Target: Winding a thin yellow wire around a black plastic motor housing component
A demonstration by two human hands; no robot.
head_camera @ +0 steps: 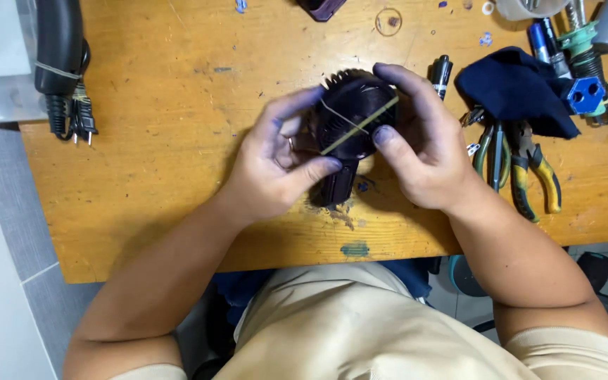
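A small black fan (pixel 355 116) with a ribbed round head and a short handle is held above the middle of the wooden table (pixel 177 176). A yellowish rubber band (pixel 360 125) crosses its face. The left hand (pixel 276 165) and right hand (pixel 416 148) both have their fingers closed around it. Pliers (pixel 529 169) and a dark blue cloth (pixel 515 88) lie well to the right.

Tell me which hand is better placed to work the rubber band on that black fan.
Probably the right hand: its fingertips sit at both ends of the rubber band. The left hand grips the black fan lower, near its handle, steadying it.
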